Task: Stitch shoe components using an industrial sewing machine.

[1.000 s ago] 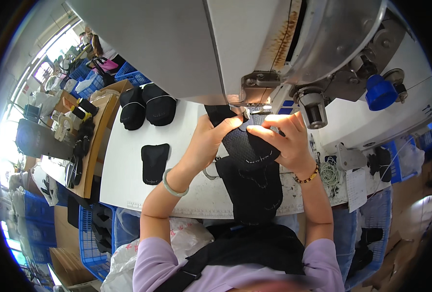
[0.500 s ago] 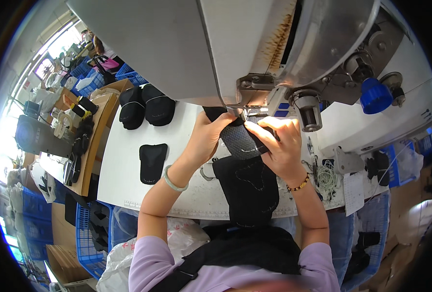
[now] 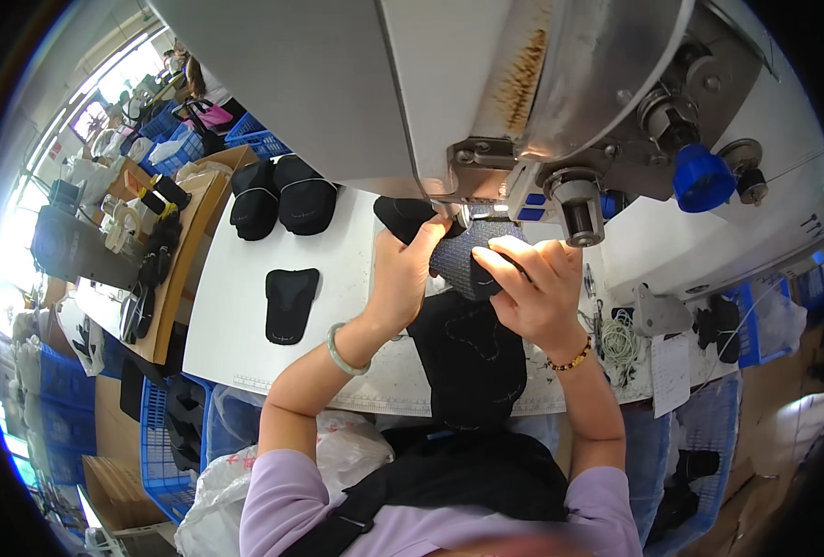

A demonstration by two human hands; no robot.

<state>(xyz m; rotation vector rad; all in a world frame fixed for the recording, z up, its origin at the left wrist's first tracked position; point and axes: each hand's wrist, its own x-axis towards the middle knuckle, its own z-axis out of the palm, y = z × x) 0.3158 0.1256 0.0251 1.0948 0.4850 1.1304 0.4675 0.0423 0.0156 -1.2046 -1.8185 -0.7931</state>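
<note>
A large grey sewing machine [image 3: 523,84] hangs over a white table [image 3: 235,306]. My left hand [image 3: 407,274] and my right hand [image 3: 528,292] both grip a black fabric piece [image 3: 463,260] pushed up under the machine's needle area. The fabric's lower part [image 3: 472,357] hangs down over the table's front edge toward my lap. A pale green bangle sits on my left wrist, a beaded bracelet on my right.
A flat black fabric panel [image 3: 291,302] lies on the table at my left. Two black caps [image 3: 277,195] sit at the far left corner. Blue crates [image 3: 166,427] stand below the table. A wooden bench [image 3: 175,251] with dark items runs along the left.
Both hands have pushed the fabric up and further under the machine head; the view has moved closer to the machine.
</note>
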